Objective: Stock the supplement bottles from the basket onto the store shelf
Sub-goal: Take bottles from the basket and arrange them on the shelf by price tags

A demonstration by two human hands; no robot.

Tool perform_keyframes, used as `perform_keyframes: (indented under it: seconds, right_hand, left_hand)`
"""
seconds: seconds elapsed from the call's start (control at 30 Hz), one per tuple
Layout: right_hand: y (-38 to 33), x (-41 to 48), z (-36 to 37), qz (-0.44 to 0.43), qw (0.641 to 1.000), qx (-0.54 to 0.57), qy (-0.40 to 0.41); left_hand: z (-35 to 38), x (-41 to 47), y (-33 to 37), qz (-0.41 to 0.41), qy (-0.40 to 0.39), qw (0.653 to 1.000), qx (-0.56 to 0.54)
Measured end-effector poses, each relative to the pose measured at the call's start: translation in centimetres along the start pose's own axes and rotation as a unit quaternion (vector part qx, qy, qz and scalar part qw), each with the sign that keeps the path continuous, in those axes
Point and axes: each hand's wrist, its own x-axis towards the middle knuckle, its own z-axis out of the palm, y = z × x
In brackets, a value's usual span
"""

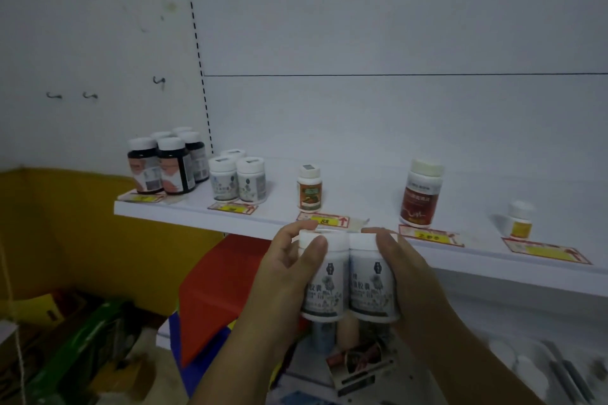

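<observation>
Left hand [279, 276] is gripping left white bottle [325, 286]: white cap, grey-printed label, upright. Thumb is curling over the cap front, fingers wrapping behind. Right white bottle [370, 286], same look, is touching it side by side. Right hand [414, 276] is clamping it, thumb on cap. Shelf [362, 197] edge is sitting just beyond the fingertips.

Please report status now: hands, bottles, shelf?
Left hand grips one white bottle, right hand grips second bottle. Both upright, side by side, not yet placed. Nothing between them and shelf.
</observation>
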Motion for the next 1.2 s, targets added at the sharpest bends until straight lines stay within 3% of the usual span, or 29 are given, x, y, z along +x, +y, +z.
perform_keyframes:
  seconds: [0.27, 0.43, 0.57, 0.7, 0.8, 0.97, 1.07, 1.13, 1.2]
  right_hand:
    - [-5.9, 8.9, 4.4, -0.16, 0.98, -0.103, -0.063]
    - [-8.5, 17.6, 8.8, -0.202, 0.961, -0.178, -0.059]
    - [-8.7, 24.1, 11.3, -0.172, 0.945, -0.274, -0.038]
    - [-7.2, 28.7, 13.2, -0.135, 0.925, -0.353, -0.037]
    - [-6.0, 31.0, 13.8, -0.097, 0.911, -0.399, -0.027]
    - [-3.9, 32.2, 14.2, 0.002, 0.884, -0.464, -0.057]
    - [-2.6, 32.0, 14.4, 0.052, 0.871, -0.479, -0.092]
    - [-2.2, 31.9, 14.5, 0.074, 0.869, -0.477, -0.106]
    - [-2.1, 31.7, 14.7, 0.093, 0.864, -0.479, -0.125]
  left_hand:
    - [-4.8, 8.7, 7.8, 0.103, 0.045, 0.984, 0.139]
    - [-9.2, 18.2, 14.2, 0.169, 0.142, 0.923, 0.315]
    - [-13.6, 25.0, 16.5, 0.13, 0.169, 0.874, 0.436]
    - [-16.5, 30.3, 16.8, 0.085, 0.128, 0.872, 0.465]
    - [-17.5, 33.7, 16.1, 0.018, 0.049, 0.859, 0.51]
    - [-18.1, 37.0, 14.2, -0.102, -0.128, 0.79, 0.591]
    - [-18.0, 37.7, 13.0, -0.162, -0.186, 0.745, 0.62]
    - [-17.6, 37.8, 11.7, -0.18, -0.222, 0.691, 0.664]
    - [-17.2, 37.6, 10.7, -0.174, -0.234, 0.67, 0.683]
